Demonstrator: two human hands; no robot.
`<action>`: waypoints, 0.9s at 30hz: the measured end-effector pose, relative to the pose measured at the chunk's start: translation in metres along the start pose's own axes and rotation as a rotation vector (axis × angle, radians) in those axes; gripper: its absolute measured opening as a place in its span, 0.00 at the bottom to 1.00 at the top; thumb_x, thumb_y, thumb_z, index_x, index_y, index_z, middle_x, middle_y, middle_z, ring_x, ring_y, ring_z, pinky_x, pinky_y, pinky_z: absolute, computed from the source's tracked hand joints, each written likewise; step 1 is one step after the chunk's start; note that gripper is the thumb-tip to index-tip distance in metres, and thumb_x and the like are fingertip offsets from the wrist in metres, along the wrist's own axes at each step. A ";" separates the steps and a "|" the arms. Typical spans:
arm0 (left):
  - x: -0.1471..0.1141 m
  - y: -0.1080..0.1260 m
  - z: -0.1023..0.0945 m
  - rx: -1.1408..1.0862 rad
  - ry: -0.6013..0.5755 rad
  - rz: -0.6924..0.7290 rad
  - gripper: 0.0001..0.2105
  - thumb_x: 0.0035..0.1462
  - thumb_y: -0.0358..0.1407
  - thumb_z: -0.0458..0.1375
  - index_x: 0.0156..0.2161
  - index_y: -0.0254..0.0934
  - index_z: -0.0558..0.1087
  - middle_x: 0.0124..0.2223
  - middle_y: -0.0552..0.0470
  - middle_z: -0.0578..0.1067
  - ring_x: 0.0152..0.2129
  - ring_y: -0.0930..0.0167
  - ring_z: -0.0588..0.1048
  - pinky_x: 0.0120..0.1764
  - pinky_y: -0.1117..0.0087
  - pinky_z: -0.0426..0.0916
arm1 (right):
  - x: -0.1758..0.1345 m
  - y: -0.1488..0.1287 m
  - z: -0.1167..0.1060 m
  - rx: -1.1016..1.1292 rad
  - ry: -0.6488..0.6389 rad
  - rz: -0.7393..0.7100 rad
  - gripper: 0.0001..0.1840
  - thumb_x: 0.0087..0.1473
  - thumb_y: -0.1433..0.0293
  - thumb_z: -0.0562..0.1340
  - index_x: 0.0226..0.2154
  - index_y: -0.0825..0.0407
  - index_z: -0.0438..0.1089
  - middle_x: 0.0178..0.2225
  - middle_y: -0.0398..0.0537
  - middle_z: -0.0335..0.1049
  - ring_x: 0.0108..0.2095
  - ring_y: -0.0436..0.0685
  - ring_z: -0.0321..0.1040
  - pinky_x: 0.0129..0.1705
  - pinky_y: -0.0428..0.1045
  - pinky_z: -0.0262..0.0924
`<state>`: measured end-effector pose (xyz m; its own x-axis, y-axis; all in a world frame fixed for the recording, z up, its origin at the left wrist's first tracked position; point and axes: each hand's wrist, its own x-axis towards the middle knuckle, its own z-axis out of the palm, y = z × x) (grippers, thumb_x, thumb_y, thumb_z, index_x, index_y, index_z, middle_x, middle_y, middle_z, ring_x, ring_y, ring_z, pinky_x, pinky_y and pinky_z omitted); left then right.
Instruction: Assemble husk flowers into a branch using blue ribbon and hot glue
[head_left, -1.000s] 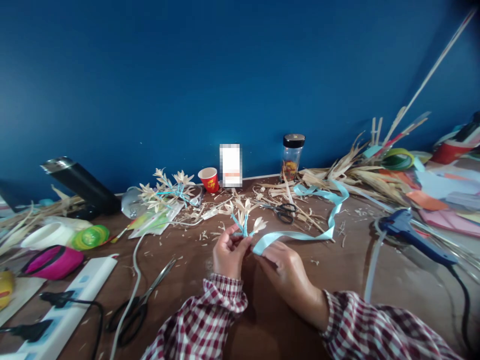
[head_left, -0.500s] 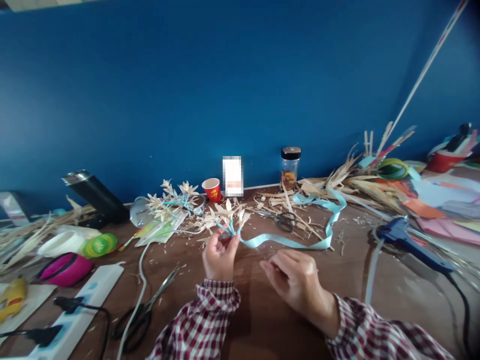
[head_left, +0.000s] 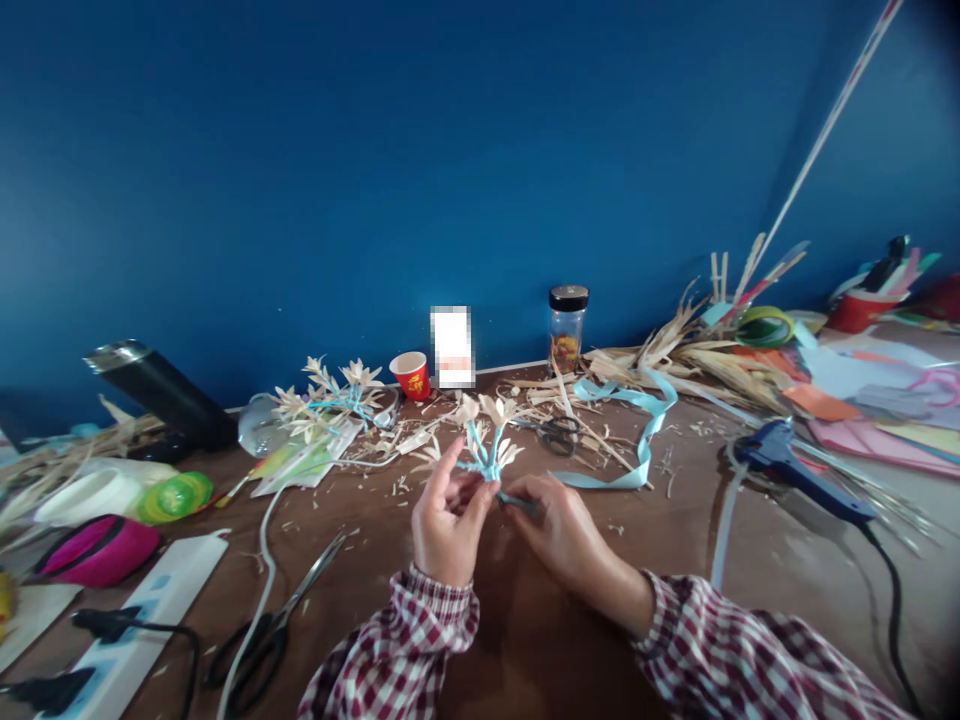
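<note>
In the middle of the head view, my left hand point(head_left: 452, 515) pinches the base of a small flower spray point(head_left: 489, 440). Its pale petals look like dried husk, and its stems are wrapped in light blue. My right hand point(head_left: 564, 525) is close beside it, thumb and fingers closed on the near end of a light blue ribbon point(head_left: 634, 472). That ribbon runs out behind the right hand and curls away to the back right. Fingers partly hide the bottom of the stems. A second flower spray point(head_left: 337, 400) lies at the back left.
Scissors point(head_left: 289, 610) lie front left beside a power strip point(head_left: 142, 620) and a white cable. At right rests a blue glue gun point(head_left: 810, 470). A red paper cup point(head_left: 410, 377), a lidded jar point(head_left: 568, 330) and dried husks point(head_left: 675, 350) line the blue wall.
My right hand has moved left to the stems and taken hold of the ribbon's near end. The flower spray has turned more upright in my left hand. The whole view has shifted slightly.
</note>
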<state>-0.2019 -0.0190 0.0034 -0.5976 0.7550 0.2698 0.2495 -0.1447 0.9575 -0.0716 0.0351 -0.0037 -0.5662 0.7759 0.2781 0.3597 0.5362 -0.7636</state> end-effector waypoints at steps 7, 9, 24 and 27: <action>-0.005 -0.006 0.002 0.003 -0.070 0.027 0.26 0.50 0.37 0.61 0.55 0.38 0.64 0.35 0.49 0.78 0.30 0.68 0.77 0.36 0.69 0.73 | 0.001 0.002 0.005 0.259 0.006 0.035 0.05 0.49 0.71 0.61 0.32 0.52 0.68 0.31 0.45 0.71 0.32 0.53 0.66 0.35 0.47 0.60; -0.006 -0.007 0.004 -0.012 -0.049 0.021 0.28 0.49 0.38 0.61 0.56 0.38 0.62 0.34 0.49 0.78 0.30 0.68 0.77 0.35 0.69 0.73 | 0.000 0.003 0.009 0.302 0.014 0.047 0.04 0.49 0.71 0.61 0.32 0.53 0.68 0.30 0.45 0.70 0.31 0.53 0.66 0.35 0.47 0.60; 0.002 -0.010 0.000 -0.457 -0.209 -0.497 0.15 0.48 0.42 0.62 0.37 0.32 0.74 0.29 0.50 0.75 0.21 0.76 0.72 0.24 0.76 0.69 | 0.011 0.004 -0.005 0.886 -0.171 0.225 0.15 0.45 0.62 0.66 0.30 0.53 0.63 0.26 0.40 0.66 0.27 0.48 0.63 0.31 0.45 0.58; 0.004 -0.010 -0.001 -0.661 -0.286 -0.662 0.13 0.45 0.42 0.64 0.32 0.32 0.74 0.27 0.52 0.74 0.21 0.78 0.71 0.25 0.78 0.68 | 0.009 0.003 -0.004 0.921 -0.250 0.201 0.15 0.45 0.62 0.66 0.30 0.53 0.64 0.28 0.42 0.68 0.29 0.49 0.65 0.35 0.46 0.60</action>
<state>-0.2077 -0.0156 -0.0049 -0.2341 0.9266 -0.2943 -0.5993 0.1008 0.7942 -0.0731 0.0452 -0.0014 -0.7371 0.6744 0.0427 -0.1939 -0.1506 -0.9694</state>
